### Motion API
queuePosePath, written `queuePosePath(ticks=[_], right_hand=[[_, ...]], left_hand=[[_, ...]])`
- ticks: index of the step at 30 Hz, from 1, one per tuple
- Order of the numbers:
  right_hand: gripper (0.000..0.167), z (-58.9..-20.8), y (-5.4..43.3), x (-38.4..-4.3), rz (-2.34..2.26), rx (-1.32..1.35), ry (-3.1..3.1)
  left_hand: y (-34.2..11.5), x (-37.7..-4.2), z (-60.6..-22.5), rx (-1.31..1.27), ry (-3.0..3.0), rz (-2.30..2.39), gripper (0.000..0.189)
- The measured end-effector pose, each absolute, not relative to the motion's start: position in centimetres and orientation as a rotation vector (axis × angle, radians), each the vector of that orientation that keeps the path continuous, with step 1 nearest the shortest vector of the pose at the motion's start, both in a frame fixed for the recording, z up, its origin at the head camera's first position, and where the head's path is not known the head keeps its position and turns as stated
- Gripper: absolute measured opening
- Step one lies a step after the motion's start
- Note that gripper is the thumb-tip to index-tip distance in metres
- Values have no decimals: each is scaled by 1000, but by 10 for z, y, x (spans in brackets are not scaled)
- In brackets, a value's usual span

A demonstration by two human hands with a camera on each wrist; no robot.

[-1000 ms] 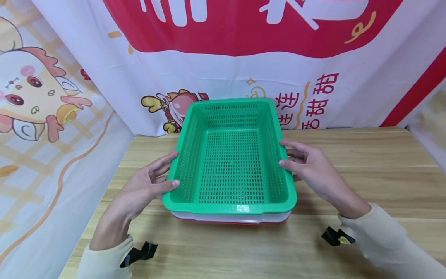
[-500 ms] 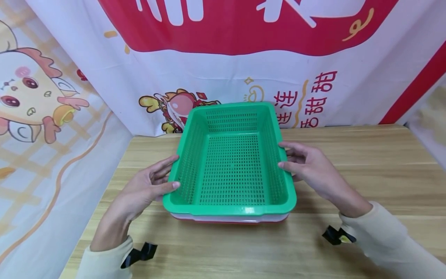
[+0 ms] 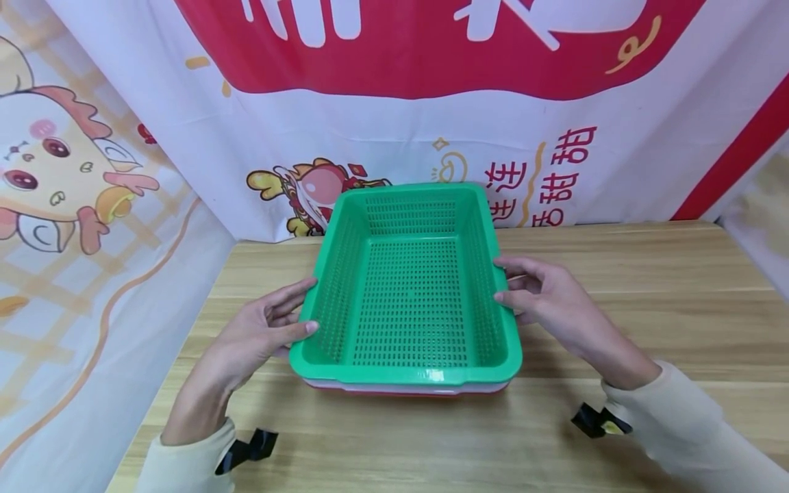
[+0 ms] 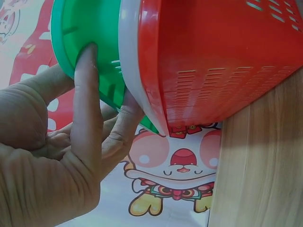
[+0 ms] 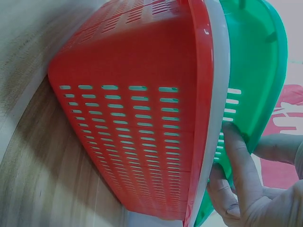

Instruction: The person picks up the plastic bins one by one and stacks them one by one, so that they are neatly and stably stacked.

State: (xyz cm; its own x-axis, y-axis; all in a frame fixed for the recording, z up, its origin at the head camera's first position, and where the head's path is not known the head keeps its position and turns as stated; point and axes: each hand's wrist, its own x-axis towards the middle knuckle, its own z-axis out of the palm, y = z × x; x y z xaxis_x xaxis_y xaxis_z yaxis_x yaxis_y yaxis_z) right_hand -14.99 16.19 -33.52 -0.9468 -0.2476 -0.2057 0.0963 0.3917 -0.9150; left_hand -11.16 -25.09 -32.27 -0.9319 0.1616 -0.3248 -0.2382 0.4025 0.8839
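A green perforated basket (image 3: 394, 374) sits nested over a white basket (image 4: 129, 47) and a red basket (image 5: 142, 61), which stands on the table. My left hand (image 3: 255, 335) holds the green basket's left rim, thumb on top and fingers under the edge. On the opposite side my right hand (image 3: 548, 301) grips the right rim the same way. Both wrist views show fingertips below the green rim against its outer wall, just above the white rim. The green basket has nothing inside it; most of the white basket is hidden between the other two.
The wood-grain table (image 3: 622, 294) extends to the right of the stack and in front of it. Close behind the baskets hangs a white and red printed cloth (image 3: 394, 116). Another patterned cloth (image 3: 92, 329) borders the table's left side.
Held by both hands, the green basket has sunk slightly, so its rim lies closer to the white rim below. The hands have come down a little with it, their hold unchanged.
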Motion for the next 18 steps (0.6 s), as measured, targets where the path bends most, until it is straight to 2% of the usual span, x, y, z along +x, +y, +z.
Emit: queuePosePath(ticks=[18], right_hand=[[61,-335,165,-150,-1561,-139,2328]], left_hand=[[-250,-109,-319,-125,2396,1448,72]])
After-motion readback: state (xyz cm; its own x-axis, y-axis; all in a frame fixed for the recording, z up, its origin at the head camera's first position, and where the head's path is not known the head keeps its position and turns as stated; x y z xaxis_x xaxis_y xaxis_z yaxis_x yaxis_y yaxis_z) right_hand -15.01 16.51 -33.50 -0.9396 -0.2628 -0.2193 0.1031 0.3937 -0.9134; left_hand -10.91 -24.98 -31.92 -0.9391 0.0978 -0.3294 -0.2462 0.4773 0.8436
